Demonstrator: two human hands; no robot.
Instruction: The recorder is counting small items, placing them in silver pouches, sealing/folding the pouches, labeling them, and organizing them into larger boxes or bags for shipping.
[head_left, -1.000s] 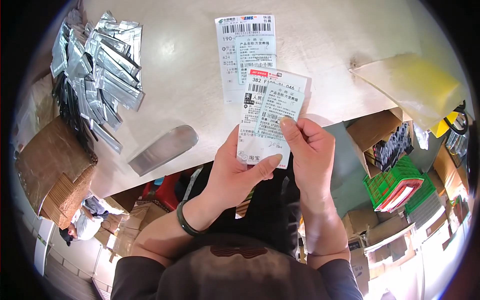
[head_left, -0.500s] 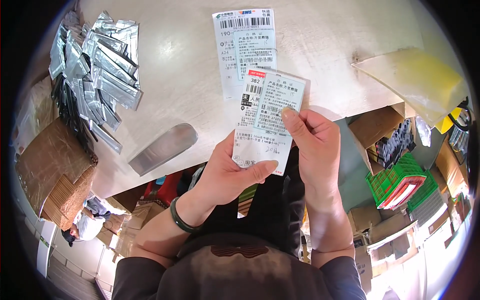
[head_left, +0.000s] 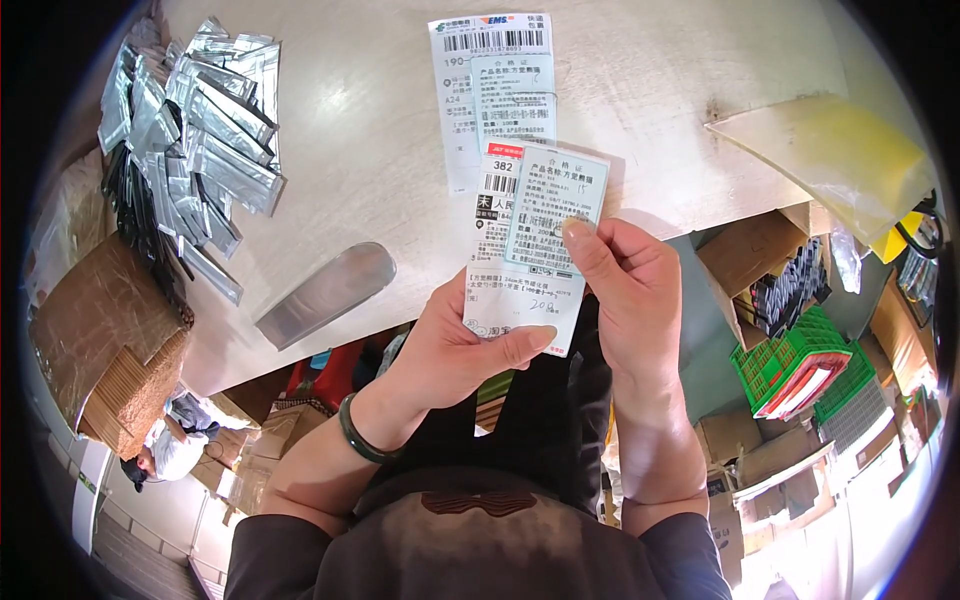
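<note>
Between my two hands is a white shipping label with printed text and a handwritten figure. My left hand grips its lower left part, thumb across the bottom edge. My right hand pinches the right side, its thumb on a smaller pale green paper slip that overlaps the label's upper right. Just beyond, another shipping label lies flat on the table, with a similar pale slip over its right side. The held papers cover its lower end.
At the left of the pale table is a heap of silvery packets. A clear curved scoop-like piece rests near the front edge. Yellowish plastic sheeting covers the right corner. Below stand a green crate and cardboard boxes; another person is at lower left.
The held label and slip have shifted very slightly left and tilted a little. Both hands keep the same grip. The papers on the table look nearly unchanged.
</note>
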